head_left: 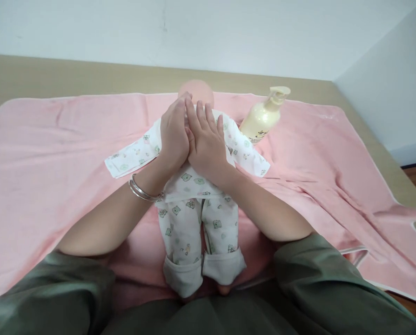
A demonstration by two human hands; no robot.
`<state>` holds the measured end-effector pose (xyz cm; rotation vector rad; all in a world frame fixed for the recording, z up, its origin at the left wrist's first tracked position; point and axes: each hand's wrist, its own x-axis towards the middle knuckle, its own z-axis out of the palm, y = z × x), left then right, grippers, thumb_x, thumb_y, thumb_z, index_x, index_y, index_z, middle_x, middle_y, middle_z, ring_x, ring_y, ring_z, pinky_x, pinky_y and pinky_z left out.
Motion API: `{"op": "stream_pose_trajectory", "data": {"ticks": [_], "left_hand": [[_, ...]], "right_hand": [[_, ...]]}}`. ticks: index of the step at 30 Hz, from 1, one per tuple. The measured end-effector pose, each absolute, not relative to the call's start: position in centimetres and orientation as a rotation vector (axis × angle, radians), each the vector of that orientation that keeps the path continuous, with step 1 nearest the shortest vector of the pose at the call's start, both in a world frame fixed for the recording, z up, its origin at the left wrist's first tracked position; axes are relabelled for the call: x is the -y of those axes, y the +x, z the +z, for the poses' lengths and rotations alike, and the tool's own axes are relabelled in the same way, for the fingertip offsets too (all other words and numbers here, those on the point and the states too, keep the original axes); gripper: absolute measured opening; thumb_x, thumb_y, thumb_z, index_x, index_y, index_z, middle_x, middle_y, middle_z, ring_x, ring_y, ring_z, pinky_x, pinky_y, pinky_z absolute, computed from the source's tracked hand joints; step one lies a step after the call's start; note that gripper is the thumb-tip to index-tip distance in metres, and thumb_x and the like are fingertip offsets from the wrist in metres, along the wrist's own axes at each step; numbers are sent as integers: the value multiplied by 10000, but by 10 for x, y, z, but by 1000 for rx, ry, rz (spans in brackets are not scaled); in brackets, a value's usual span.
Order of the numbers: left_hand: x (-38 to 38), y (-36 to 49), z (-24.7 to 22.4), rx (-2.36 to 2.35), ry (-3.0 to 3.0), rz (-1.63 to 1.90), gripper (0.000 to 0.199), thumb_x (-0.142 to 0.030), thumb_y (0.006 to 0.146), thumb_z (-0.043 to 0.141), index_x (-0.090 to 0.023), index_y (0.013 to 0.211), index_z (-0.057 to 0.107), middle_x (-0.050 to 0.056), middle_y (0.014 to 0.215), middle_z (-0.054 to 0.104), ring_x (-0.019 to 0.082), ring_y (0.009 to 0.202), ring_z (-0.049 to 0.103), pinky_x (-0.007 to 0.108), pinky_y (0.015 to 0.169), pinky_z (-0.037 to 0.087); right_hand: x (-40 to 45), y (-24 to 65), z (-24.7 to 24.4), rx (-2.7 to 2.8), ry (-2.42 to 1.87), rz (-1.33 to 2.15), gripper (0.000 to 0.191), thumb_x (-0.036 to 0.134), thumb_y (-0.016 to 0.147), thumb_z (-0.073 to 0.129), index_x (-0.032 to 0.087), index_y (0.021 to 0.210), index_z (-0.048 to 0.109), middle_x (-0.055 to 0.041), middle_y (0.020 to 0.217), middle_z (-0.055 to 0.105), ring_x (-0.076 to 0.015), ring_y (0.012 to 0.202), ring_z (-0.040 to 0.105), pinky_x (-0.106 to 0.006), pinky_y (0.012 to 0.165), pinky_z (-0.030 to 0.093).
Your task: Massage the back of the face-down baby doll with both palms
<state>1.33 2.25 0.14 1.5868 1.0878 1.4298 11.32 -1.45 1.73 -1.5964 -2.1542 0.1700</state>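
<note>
A baby doll [196, 179] lies on its back on a pink blanket, its feet toward me. It wears a white top and trousers with small printed animals, the trouser cuffs rolled up. Over the doll's chest, my left hand [175, 135] is on edge with its fingers straight. My right hand [208, 142] rests against it, back of the hand up and fingers spread. The two palms meet or nearly meet, and neither shows anything held. My hands cover the doll's face and upper chest; only the smooth crown of its head [196, 88] shows beyond them.
A cream-coloured pump bottle [263, 116] leans or lies by the doll's sleeve on the right. The creased pink blanket [64, 153] spreads over a light wooden table [89, 74]. A white wall [208, 32] rises behind, with another wall at the right.
</note>
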Motion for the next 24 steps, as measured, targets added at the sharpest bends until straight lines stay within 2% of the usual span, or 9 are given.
{"op": "stream_pose_trajectory", "data": {"ticks": [4, 7, 10, 13, 18, 21, 24], "left_hand": [[-8, 20, 15, -1271, 1562, 1467, 346, -402, 1109, 296, -283, 968, 589, 22, 1137, 770, 245, 1242, 720, 480, 1100, 612], [-3, 22, 14, -1309, 1610, 1455, 410, -436, 1111, 254, -293, 922, 587, 23, 1132, 770, 243, 1211, 737, 491, 1044, 645], [-1, 20, 6, -1319, 1659, 1560, 499, -567, 1095, 240, -286, 1097, 653, 27, 1312, 737, 229, 1352, 667, 467, 1184, 571], [-2, 17, -1, -1360, 1713, 1586, 633, -673, 1041, 238, -240, 1277, 635, 38, 1451, 681, 223, 1443, 596, 435, 1263, 488], [-5, 13, -6, -1477, 1796, 1411, 725, -713, 978, 200, -209, 1331, 582, 66, 1498, 659, 247, 1506, 526, 490, 1277, 412], [-5, 8, -11, -1532, 1801, 1389, 735, -717, 972, 298, -187, 1443, 492, 86, 1522, 628, 285, 1536, 487, 535, 1246, 430], [-4, 0, -17, -1589, 1856, 1425, 610, -628, 968, 448, -195, 1382, 562, 111, 1398, 694, 325, 1426, 588, 558, 1192, 497]], "right_hand": [[15, 115, 11, 2101, -1541, 199, 602, 354, 1122, 169, 221, 1704, 246, -64, 1768, 301, -279, 1678, 180, -569, 1386, 126], [17, 118, 8, 2091, -1477, 214, 617, 328, 1104, 145, 190, 1689, 287, -52, 1747, 357, -247, 1657, 251, -542, 1382, 184], [19, 122, 4, 2098, -1393, 223, 643, 329, 1083, 125, 167, 1667, 338, -38, 1725, 403, -222, 1646, 284, -499, 1391, 182], [19, 128, 2, 2094, -1303, 257, 668, 351, 1064, 119, 161, 1652, 374, -30, 1700, 447, -206, 1632, 324, -458, 1395, 168], [18, 137, 3, 2092, -1226, 362, 650, 386, 1096, 147, 125, 1628, 414, -56, 1685, 465, -176, 1615, 363, -447, 1387, 224], [14, 143, 3, 2156, -1248, 316, 601, 358, 1108, 199, 127, 1579, 492, -65, 1683, 468, -174, 1624, 346, -408, 1389, 222], [1, 151, 3, 2261, -1263, 250, 543, 305, 1097, 278, 151, 1541, 549, -60, 1697, 449, -208, 1637, 324, -453, 1395, 205]]}}
